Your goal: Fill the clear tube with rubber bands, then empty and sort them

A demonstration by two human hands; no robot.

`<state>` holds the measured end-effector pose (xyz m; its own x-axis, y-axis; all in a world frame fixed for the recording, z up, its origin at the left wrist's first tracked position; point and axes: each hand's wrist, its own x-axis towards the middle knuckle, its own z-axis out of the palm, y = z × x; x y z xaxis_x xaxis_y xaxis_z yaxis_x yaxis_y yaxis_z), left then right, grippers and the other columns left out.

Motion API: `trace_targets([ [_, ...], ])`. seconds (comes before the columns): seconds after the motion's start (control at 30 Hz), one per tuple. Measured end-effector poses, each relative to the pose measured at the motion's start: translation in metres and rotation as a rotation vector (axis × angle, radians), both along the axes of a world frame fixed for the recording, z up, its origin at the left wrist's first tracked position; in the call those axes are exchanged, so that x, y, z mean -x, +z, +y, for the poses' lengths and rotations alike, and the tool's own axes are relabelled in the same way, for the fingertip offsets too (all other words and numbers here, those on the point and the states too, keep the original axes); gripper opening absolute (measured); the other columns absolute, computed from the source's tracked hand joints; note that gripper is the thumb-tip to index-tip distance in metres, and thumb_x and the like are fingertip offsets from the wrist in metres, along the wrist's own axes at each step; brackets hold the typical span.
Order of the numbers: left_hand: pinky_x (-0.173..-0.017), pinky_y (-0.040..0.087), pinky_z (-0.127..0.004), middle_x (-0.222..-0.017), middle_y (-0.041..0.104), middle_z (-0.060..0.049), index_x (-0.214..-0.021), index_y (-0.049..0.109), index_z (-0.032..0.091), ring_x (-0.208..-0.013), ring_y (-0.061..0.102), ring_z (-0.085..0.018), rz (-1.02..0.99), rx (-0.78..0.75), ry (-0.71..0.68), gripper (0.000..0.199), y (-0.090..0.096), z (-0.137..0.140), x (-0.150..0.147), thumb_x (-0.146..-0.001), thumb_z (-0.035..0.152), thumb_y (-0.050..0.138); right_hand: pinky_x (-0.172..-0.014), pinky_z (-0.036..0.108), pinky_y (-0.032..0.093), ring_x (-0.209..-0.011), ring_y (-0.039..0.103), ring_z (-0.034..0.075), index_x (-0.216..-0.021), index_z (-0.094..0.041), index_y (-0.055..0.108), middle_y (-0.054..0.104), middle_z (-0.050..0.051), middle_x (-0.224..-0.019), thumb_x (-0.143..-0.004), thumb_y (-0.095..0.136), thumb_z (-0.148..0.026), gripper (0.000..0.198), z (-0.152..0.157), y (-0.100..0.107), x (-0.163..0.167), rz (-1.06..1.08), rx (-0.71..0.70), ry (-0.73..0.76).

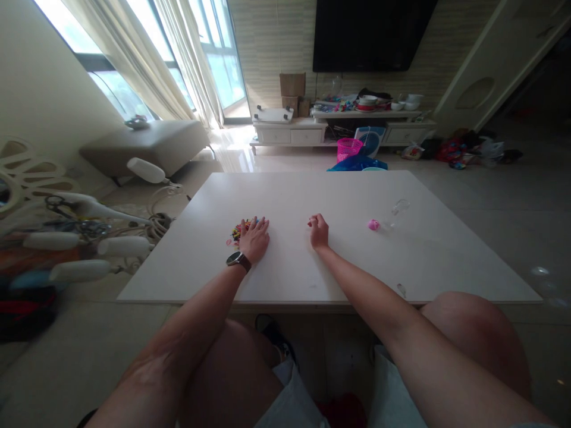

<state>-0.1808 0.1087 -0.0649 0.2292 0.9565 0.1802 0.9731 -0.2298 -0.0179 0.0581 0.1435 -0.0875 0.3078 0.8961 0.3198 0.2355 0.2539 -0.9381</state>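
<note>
My left hand (255, 239), a dark watch on its wrist, lies with fingers spread over a pile of small multicoloured pieces (237, 230). The pieces are too small to name, and the hand hides part of the pile. To the right, my right hand (319, 232) is closed above or on the white table (285, 193), fingers curled in. Whatever it may hold is hidden. Further right sits a small pink round object (373, 224). Beside that is a clear, transparent item (400, 206) whose kind I cannot make out.
Another small clear object (401, 289) lies near the table's front edge. Beyond the table stand a pink basket (348, 148) and a white TV cabinet (289, 135) bearing boxes and bowls. A lamp with several white shades (146, 170) stands at the left.
</note>
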Motion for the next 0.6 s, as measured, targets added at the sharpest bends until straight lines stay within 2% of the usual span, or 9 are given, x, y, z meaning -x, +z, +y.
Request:
trace_targets([
  [0.2, -0.124, -0.005, -0.063, -0.161, 0.041, -0.008, -0.153, 0.044, 0.019, -0.153, 0.024, -0.029, -0.005, 0.045, -0.046, 0.057, -0.004, 0.013, -0.019, -0.101, 0.033, 0.026, -0.07, 0.027, 0.04, -0.067, 0.054, 0.016, -0.075, -0.024, 0.051, 0.058, -0.002, -0.068, -0.089, 0.043, -0.046, 0.028, -0.001, 0.002, 0.0, -0.016, 0.004, -0.004],
  [0.33, -0.123, -0.004, -0.065, -0.157, 0.047, -0.011, -0.151, 0.047, 0.019, -0.153, 0.025, -0.032, 0.016, 0.086, 0.061, 0.057, -0.005, 0.021, -0.011, -0.101, 0.034, 0.024, -0.07, 0.027, 0.04, -0.068, 0.054, 0.016, -0.075, -0.023, 0.052, 0.058, -0.003, -0.068, -0.089, 0.043, -0.046, 0.028, -0.002, 0.002, 0.0, -0.019, 0.014, -0.001],
  [0.47, -0.122, -0.004, -0.066, -0.158, 0.045, -0.012, -0.147, 0.05, 0.019, -0.153, 0.024, -0.032, 0.028, 0.112, 0.187, 0.054, -0.003, 0.022, 0.006, -0.1, 0.032, 0.028, -0.07, 0.028, 0.04, -0.068, 0.054, 0.016, -0.075, -0.023, 0.052, 0.058, -0.002, -0.069, -0.089, 0.044, -0.046, 0.027, -0.001, 0.001, 0.0, -0.016, 0.011, 0.009],
  [0.6, -0.119, 0.0, -0.071, -0.16, 0.042, -0.011, -0.144, 0.053, 0.022, -0.152, 0.025, -0.034, -0.011, 0.113, 0.224, 0.053, 0.004, 0.016, 0.016, -0.1, 0.03, 0.026, -0.069, 0.027, 0.04, -0.067, 0.054, 0.016, -0.075, -0.023, 0.052, 0.059, -0.002, -0.068, -0.089, 0.044, -0.045, 0.027, 0.0, 0.001, 0.001, -0.019, 0.014, 0.014],
])
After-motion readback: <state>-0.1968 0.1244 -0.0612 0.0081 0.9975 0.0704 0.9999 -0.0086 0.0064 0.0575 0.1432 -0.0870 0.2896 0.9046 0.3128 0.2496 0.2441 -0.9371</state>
